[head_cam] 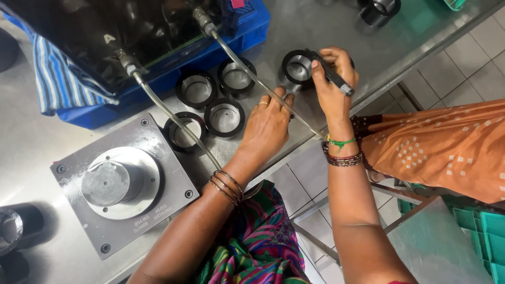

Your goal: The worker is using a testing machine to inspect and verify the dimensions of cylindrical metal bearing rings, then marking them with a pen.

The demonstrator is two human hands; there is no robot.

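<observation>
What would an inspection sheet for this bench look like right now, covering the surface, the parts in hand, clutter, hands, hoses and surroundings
Surface: steel bench, bare metal, scuffed.
Job's things: black ring with bright bore, steadied by left hand; dark handheld tool at the ring's rim; its purpose cannot be told.
Clutter: four similar rings grouped on the bench; square gauge plate with round plug; striped cloth; blue crate.
Grippers: left hand touches the ring from below; right hand grips the tool.
Cables: two clear hoses run from fittings by the crate across the bench.
Surroundings: tiled floor; green crates; a seated person's orange garment.
</observation>
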